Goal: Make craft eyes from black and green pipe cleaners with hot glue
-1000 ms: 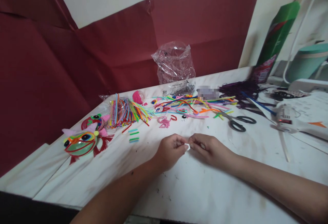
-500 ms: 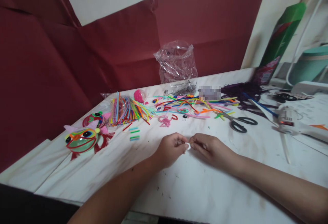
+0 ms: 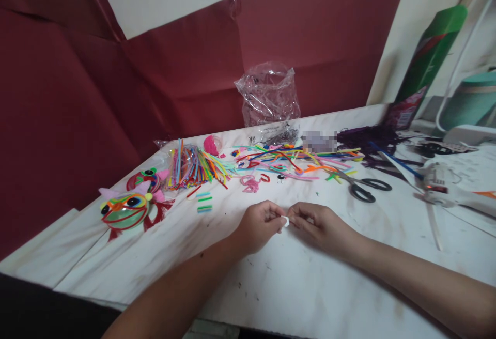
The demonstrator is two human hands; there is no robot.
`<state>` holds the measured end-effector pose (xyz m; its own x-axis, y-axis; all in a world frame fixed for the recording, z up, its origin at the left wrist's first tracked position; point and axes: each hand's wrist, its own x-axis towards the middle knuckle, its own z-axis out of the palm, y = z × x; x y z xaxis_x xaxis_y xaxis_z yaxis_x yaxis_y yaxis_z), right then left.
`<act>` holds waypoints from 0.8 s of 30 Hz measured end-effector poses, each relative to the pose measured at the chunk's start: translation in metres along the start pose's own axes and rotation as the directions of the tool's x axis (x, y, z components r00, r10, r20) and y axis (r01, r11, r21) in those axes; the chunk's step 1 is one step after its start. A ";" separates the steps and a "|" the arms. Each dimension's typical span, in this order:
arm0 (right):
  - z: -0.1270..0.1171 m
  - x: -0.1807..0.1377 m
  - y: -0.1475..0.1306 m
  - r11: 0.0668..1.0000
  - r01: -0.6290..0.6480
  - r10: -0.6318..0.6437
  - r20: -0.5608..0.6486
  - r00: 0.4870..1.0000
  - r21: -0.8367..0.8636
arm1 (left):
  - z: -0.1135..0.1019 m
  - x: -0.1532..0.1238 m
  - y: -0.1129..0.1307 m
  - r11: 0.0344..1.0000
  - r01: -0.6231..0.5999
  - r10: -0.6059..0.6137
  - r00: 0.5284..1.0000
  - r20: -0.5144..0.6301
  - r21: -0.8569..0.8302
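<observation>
I am seeing the left hand (image 3: 259,227) pinching a small white piece (image 3: 286,220) between thumb and curled fingers, its pale edge showing past the thumb tip. The right hand (image 3: 318,226) is curling its fingertips together just beside that edge; I cannot tell whether they are gripping the piece too or only steadying it. The piece is sitting right in the gap between both sets of fingertips, poking out of the left grip toward the right. The left hand is clearly the nearer one, since the thumb is lying against it. I am not managing to read a long axis: too little of it is showing.

Both hands are hovering low over or resting on the white tabletop (image 3: 333,297); I am not able to say which. Beyond them a pink coil (image 3: 250,184) is lying, with short green and blue strips (image 3: 204,209) lying farther left. Black-handled scissors (image 3: 352,180) are lying beyond the right hand, handles toward the right, and a glue gun (image 3: 437,189) is resting farther right.
</observation>
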<state>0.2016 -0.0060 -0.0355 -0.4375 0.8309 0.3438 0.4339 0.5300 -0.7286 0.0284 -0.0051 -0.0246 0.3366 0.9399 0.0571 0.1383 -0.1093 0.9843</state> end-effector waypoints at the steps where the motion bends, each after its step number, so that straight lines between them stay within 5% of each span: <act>1: -0.001 0.000 0.000 0.999 0.027 -0.027 -0.011 1.000 -0.048 | 0.000 0.000 -0.001 1.000 -0.006 0.006 1.000 -0.006 0.025; 9: -0.005 -0.002 0.000 0.857 0.325 -0.341 0.032 0.940 -0.399 | 0.001 -0.003 -0.003 0.933 -0.187 0.205 0.978 -0.026 0.308; 19: -0.001 -0.001 -0.002 0.995 0.035 -0.036 -0.007 0.999 -0.088 | 0.002 -0.002 -0.002 0.987 -0.116 0.119 0.993 -0.018 0.109; 24: -0.003 -0.002 -0.002 0.988 0.071 -0.074 -0.019 0.997 -0.134 | 0.000 -0.002 -0.004 0.971 -0.128 0.138 0.990 -0.037 0.200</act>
<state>0.2038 -0.0080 -0.0330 -0.4535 0.7926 0.4076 0.5037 0.6052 -0.6165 0.0273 -0.0067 -0.0291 0.3177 0.9271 0.1988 0.2773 -0.2914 0.9155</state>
